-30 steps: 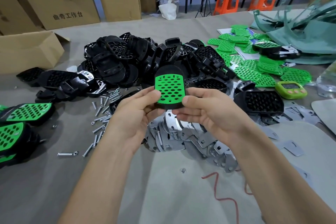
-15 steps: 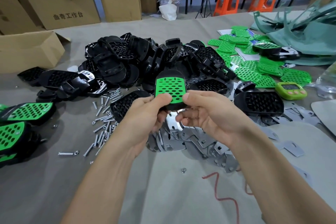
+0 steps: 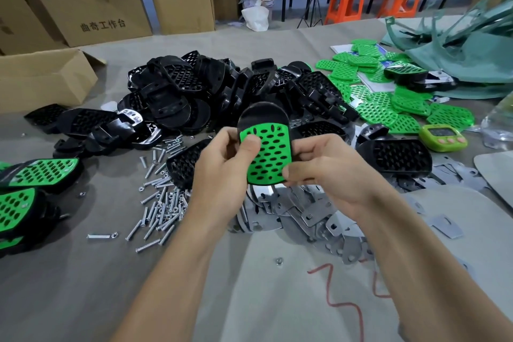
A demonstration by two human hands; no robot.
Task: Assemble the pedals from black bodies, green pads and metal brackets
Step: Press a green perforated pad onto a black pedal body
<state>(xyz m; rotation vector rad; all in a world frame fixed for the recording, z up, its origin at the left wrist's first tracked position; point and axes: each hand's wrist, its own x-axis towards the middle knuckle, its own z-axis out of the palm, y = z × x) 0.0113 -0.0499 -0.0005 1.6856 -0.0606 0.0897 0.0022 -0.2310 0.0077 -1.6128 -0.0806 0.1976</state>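
Note:
Both hands hold one pedal up in front of me: a black body [image 3: 262, 114] with a perforated green pad [image 3: 270, 157] on its face. My left hand [image 3: 222, 172] grips its left edge, the thumb pressing on the pad's upper left. My right hand [image 3: 324, 166] grips the right edge, the thumb at the pad's lower right corner. A heap of black bodies [image 3: 194, 91] lies behind. Loose green pads [image 3: 388, 108] are spread at the right. Metal brackets [image 3: 305, 214] are piled under my hands.
Finished green-and-black pedals [image 3: 33, 178] lie at the left edge. Several bolts [image 3: 161, 203] are scattered left of my hands. A green timer [image 3: 442, 137] sits at the right. A cardboard box [image 3: 41, 78] stands at the back left. A red cord [image 3: 333, 291] lies near me.
The pedal has tilted so its pad faces me more squarely. My left thumb has moved up onto the pad's upper left, and my right thumb has shifted to its lower right corner.

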